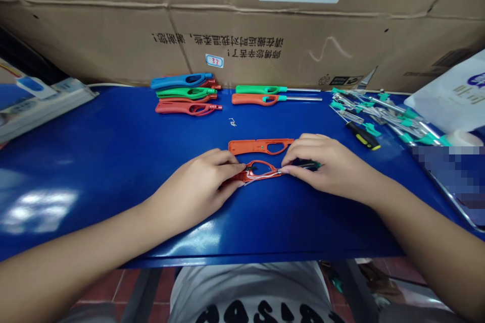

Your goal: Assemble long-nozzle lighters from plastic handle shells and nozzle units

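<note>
An orange half shell of a gas lighter [261, 171], with black parts and white wires [261, 175] inside, lies open side up between my hands. My left hand [204, 176] grips its handle end between thumb and fingers. At the front end, my right hand [322, 161] pinches the tip where the wires run in. A thin dark rod with a green end [313, 165] shows under the right fingers, partly hidden. Just behind lies the matching empty orange half shell [246, 147], its right end by my right fingers.
Blue, green and red lighter shells [185, 107] are stacked at the back left. Two lighters with metal tubes [261, 99] lie beside them. Several metal tubes with green parts [401, 116] and a black-yellow screwdriver [361, 135] are at right. A cardboard box [113, 35] stands behind.
</note>
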{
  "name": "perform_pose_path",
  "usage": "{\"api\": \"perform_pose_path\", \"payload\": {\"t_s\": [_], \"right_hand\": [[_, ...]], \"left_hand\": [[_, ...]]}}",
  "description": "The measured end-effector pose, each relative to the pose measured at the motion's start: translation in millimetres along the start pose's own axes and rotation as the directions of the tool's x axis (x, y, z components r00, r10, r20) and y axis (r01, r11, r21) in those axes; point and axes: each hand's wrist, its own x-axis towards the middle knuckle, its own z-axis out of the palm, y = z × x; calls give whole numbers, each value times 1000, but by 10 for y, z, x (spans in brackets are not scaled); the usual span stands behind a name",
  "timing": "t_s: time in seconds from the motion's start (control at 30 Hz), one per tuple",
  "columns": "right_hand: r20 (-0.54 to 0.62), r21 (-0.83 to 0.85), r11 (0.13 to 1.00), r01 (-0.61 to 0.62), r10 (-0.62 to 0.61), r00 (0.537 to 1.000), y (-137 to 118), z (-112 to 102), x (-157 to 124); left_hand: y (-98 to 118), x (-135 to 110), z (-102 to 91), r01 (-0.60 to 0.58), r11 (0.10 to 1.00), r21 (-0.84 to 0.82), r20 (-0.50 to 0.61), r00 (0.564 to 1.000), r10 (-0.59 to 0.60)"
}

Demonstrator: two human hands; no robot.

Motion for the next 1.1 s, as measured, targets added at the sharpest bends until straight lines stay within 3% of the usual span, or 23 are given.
{"api": "perform_pose_path", "payload": {"t_s": [0.2,0.33,0.43,0.53,0.67,0.9,1.1], "right_hand": [[46,184,953,-242,237,970,-15,87,59],[76,192,913,-360,352,933,57,106,102],[3,139,943,-303,305,952,106,114,103],[-60,74,990,-119,124,991,91,128,69],[14,43,998,55,-55,998,-12,168,32],[43,-32,998,48,-47,998,-101,252,45],[40,-39,999,18,-16,999,-143,244,19]], "left_hand": [[13,10,-1,-1,1000,-15,-7,1000,1],[19,6,17,-10,1000,-16,-10,1000,10],[29,-3,37,-15,1000,16,-29,999,15],[41,-10,41,-5,999,35,-18,1000,6],[45,-7,34,-4,1000,-3,-7,1000,4],[32,6,43,-7,1000,-5,-56,998,7],[49,22,45,-6,999,-45,-28,1000,4]]}}
